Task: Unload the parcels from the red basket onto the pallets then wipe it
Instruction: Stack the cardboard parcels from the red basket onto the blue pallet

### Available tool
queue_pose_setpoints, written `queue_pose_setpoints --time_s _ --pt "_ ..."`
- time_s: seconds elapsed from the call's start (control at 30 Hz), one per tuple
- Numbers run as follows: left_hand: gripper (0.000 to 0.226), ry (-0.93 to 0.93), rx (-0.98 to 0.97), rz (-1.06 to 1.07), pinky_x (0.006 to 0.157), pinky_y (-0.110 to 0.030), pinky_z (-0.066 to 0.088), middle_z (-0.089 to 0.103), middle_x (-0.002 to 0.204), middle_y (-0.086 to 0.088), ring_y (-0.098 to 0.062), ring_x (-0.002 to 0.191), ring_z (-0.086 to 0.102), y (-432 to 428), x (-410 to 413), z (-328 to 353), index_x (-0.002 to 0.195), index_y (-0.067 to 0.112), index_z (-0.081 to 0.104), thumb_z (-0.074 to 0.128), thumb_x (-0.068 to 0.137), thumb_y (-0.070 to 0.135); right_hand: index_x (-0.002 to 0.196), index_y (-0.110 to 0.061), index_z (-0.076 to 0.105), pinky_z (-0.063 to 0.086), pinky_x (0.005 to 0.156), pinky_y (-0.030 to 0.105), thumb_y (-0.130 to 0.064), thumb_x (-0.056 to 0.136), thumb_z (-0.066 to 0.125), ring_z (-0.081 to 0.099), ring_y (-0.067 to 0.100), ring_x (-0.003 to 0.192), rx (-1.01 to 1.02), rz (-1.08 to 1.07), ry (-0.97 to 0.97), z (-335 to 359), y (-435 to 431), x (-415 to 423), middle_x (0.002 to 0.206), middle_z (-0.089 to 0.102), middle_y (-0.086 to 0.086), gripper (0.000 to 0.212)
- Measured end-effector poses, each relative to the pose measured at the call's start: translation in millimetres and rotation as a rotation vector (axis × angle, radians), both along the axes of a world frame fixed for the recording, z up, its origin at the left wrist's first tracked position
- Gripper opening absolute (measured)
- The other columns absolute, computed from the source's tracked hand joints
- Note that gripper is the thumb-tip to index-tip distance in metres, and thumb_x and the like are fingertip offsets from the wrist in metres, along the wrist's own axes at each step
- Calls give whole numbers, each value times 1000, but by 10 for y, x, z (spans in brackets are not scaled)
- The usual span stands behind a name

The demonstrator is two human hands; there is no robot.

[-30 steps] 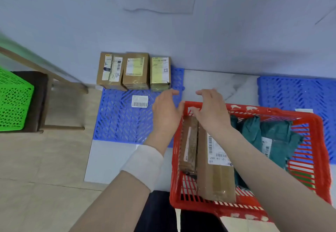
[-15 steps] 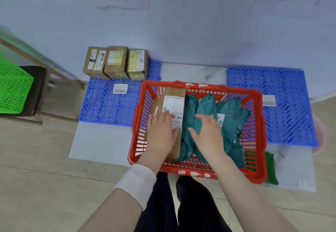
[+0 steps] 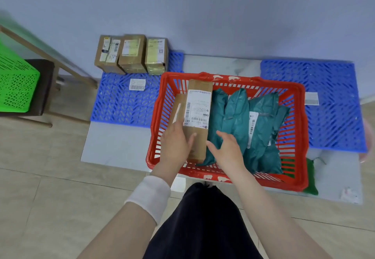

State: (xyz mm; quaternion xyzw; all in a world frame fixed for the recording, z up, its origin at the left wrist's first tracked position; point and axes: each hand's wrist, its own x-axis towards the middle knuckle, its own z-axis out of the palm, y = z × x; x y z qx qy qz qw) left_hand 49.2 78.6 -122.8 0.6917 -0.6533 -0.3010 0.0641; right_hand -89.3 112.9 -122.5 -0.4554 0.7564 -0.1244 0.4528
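The left hand [image 3: 176,143] wraps its fingers and thumb around the near end of a long brown cardboard parcel with a white label [image 3: 197,120], which lies in the left part of the red plastic slatted basket [image 3: 300,137]. The right hand [image 3: 228,147] hovers spread open just right of it, above teal plastic mailer bags [image 3: 239,124] filling the basket's middle and right. A second brown box [image 3: 178,108] lies at the basket's left wall. Far left, three small cardboard boxes [image 3: 132,54] stand on a blue plastic grid pallet [image 3: 119,104]; another blue pallet [image 3: 334,104] lies right.

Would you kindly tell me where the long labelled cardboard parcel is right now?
The long cardboard parcel lies in the left part of the red basket, between a smaller brown box and the teal bags, under the left hand.
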Motion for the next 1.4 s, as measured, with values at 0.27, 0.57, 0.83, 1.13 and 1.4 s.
queue_pose_setpoints --time_s 0.27,0.57,0.83,1.13,1.4 --pt "55 545 476 469 93 -33 48 58 122 -6 -20 104 59 -196 73 -293 126 15 47 57 84 50 143 -19 33 37 107 37 -43 89 53 43 17 129 161 -305 -429 -467 -153 162 144 42 1 62" --pt "54 781 482 591 89 -43 53 62 114 -11 -25 99 65 4 85 -107 111 19 48 77 71 38 130 -22 48 49 95 45 -42 88 56 58 17 110 98 -333 -525 -195 -36 129 122 59 0 47" --pt "56 846 327 579 67 -25 53 64 108 -6 -15 84 67 272 138 370 120 18 47 75 74 30 131 -27 48 47 97 45 -44 82 62 57 15 113 -38 -343 -644 234 257 93 123 59 -2 54" --pt "58 931 284 575 68 -27 55 66 109 -13 -19 80 68 331 764 827 121 15 47 76 73 28 135 -27 41 51 89 38 -44 82 62 59 14 110 6 -330 -852 572 66 588 127 58 -5 60" --pt "71 864 368 350 65 -25 54 66 106 -10 -17 79 69 234 2038 942 112 28 53 77 48 47 131 -23 47 52 76 36 -43 84 62 60 20 110 -31 -391 -896 736 -517 1413 124 62 -1 54"
